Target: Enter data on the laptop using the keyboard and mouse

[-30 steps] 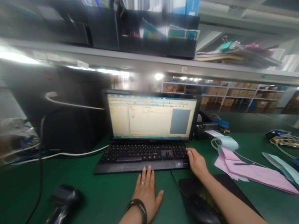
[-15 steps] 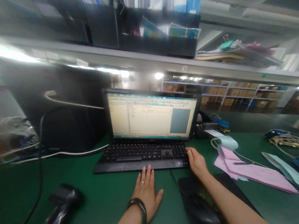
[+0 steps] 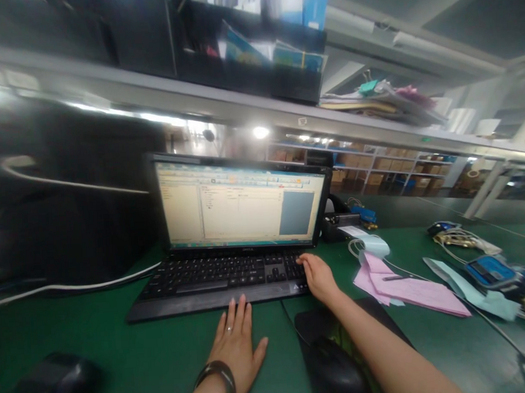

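Green counter (image 3: 156,357): black keyboard (image 3: 218,278) at 12 o'clock, right hand (image 3: 318,277) curled, fingertips on its right-end keys, holding nothing; left hand (image 3: 235,344) open flat just below. Risk: resting fingers hit stray key, bad entry in on-screen window (image 3: 241,206)

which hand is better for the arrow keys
Right hand, probably: it rests on the keyboard beside the arrow keys; the left hand lies flat on the green mat.

Screen text (image 3: 239,212) — too small to read, black device (image 3: 56,386) — blurred, edge-cut
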A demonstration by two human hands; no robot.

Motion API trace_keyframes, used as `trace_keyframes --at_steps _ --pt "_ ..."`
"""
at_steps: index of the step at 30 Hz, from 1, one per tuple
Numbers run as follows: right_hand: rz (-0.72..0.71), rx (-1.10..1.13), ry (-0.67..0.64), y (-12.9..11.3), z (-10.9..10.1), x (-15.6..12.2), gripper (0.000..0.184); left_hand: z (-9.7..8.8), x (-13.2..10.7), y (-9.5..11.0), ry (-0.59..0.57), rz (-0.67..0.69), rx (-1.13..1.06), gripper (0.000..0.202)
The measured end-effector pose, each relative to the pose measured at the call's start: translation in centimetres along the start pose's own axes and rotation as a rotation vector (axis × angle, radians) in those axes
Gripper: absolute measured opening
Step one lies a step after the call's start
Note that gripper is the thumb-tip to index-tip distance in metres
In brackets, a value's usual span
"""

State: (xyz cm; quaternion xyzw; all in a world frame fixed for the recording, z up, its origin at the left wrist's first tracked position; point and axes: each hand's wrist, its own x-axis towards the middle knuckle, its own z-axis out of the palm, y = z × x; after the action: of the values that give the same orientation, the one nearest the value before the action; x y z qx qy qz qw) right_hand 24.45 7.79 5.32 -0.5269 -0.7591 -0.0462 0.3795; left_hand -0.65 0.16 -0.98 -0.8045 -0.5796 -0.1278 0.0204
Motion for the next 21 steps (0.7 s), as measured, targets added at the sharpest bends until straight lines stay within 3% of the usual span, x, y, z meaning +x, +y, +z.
trace_keyframes --at_steps 8,17,21 --pt "-0.071 -0.096 -0.119 -1.9 1.1 1.8 0.02 0.0 0.0 0.2 0.004 -0.004 -0.01 0.07" --pt "-0.069 -0.129 -0.152 -3.2 -1.2 -1.3 0.013 -0.6 0.0 0.5 -0.033 -0.026 -0.05 0.071" --pt "-0.022 -0.12 -0.094 -4.3 -3.5 -3.0 0.019 -0.8 0.0 0.5 -0.048 -0.034 -0.069 0.072"
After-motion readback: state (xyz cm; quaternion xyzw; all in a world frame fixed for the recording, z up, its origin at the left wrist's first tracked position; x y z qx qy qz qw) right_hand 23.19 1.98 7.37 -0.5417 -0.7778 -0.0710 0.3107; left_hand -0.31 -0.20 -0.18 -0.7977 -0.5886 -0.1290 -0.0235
